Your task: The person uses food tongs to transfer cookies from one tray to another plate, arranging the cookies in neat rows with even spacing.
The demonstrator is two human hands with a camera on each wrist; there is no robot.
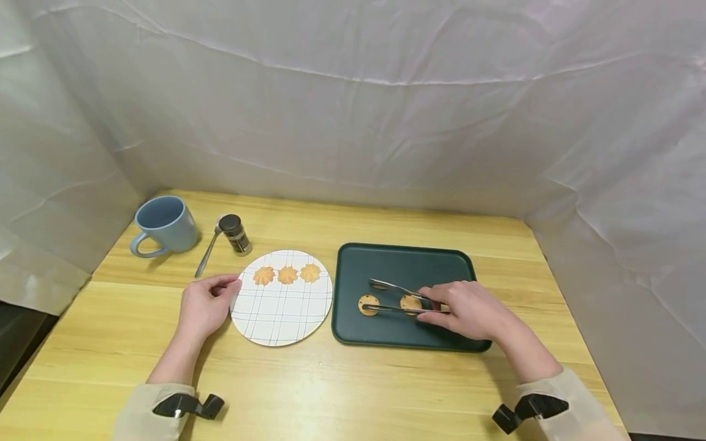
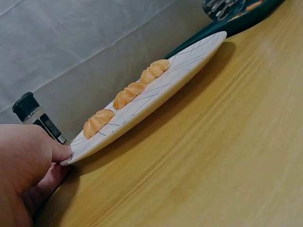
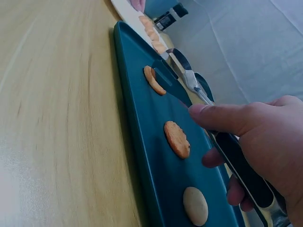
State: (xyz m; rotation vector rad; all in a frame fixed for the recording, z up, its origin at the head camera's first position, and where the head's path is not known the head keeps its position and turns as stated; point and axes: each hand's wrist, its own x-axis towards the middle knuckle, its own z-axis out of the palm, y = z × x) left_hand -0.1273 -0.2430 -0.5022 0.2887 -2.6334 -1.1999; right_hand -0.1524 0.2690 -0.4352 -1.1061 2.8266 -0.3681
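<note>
Your left hand (image 1: 203, 308), near a bottle (image 1: 238, 239) whose label is too small to read, pinches the plate (image 1: 281, 318) with 3 cookies (image 1: 287, 275). Over the tray (image 1: 408, 263), tongs (image 3: 239, 161) run sideways, tips leftward, gripped by your right hand (image 1: 469, 307).

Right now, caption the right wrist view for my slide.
The right hand holds tongs over a green tray bearing three cookies, a white plate beyond.

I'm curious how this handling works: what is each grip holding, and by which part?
The right grip holds the tongs by their dark-panelled handle; the left grip pinches the plate at its left rim.
</note>
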